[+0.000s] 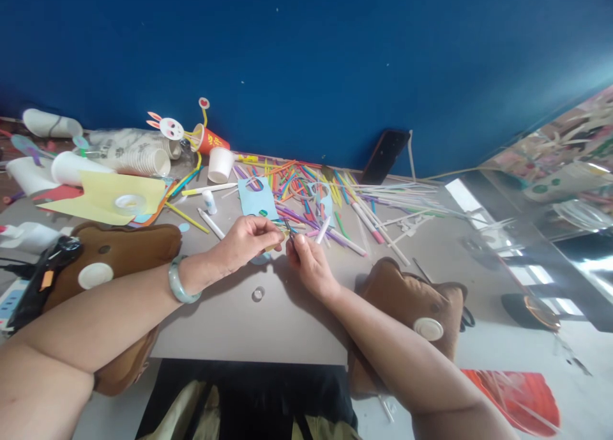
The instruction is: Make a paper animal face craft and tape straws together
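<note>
Over the grey table, my left hand, with a jade-coloured bangle at the wrist, pinches a small piece I cannot make out clearly. My right hand is closed around what look like small dark metal scissors, their tips close to the left fingertips. The fingers hide most of their handles. Beneath my left hand lies a bit of light blue paper. A small clear ring, perhaps a tape roll, sits nearer me. Behind the hands is a light blue sheet with cut-out holes.
Colourful straws or sticks and markers lie along the blue wall. Paper cups, a rabbit-face craft and yellow paper stand left. A phone leans on the wall. Brown cushions flank my arms.
</note>
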A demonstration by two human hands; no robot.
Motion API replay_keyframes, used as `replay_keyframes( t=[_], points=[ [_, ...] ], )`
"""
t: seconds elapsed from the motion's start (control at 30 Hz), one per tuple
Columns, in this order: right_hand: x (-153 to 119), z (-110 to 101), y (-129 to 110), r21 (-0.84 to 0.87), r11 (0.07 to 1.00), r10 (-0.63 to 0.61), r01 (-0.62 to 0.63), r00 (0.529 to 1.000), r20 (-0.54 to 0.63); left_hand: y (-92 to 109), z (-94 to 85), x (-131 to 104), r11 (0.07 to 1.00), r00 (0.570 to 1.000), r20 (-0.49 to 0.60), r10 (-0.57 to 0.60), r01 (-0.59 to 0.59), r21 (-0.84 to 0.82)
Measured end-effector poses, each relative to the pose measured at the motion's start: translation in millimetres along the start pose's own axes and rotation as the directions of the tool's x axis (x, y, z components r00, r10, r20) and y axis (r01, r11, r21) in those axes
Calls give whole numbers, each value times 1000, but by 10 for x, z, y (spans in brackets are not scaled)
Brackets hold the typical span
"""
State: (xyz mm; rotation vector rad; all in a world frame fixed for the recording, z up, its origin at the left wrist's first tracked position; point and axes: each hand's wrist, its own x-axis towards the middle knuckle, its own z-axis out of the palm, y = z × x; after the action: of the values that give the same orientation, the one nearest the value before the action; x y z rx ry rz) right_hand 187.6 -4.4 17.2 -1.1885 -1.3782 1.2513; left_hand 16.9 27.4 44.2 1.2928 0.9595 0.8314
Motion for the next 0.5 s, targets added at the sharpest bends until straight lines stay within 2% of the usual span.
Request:
replay_keyframes(
  t=[0.13, 0.23, 0.37, 0.5],
  points=[
    [9, -46, 37, 117, 993, -21, 26, 999, -44, 23, 11, -6, 1000, 998, 52, 20, -20, -8],
    [19, -87, 31, 188, 982, 16, -12, 1000, -18, 38, 14, -10, 1000, 996, 92, 19, -19, -1],
    [25, -101, 7, 227, 973, 35, -32, 999, -8, 35, 6, -8, 999, 996, 84, 31, -35, 41],
    [31, -99, -17, 293, 955, 54, -45, 998, -21, 8, -2, 8, 1000, 995, 95, -27, 26, 4]
  ],
)
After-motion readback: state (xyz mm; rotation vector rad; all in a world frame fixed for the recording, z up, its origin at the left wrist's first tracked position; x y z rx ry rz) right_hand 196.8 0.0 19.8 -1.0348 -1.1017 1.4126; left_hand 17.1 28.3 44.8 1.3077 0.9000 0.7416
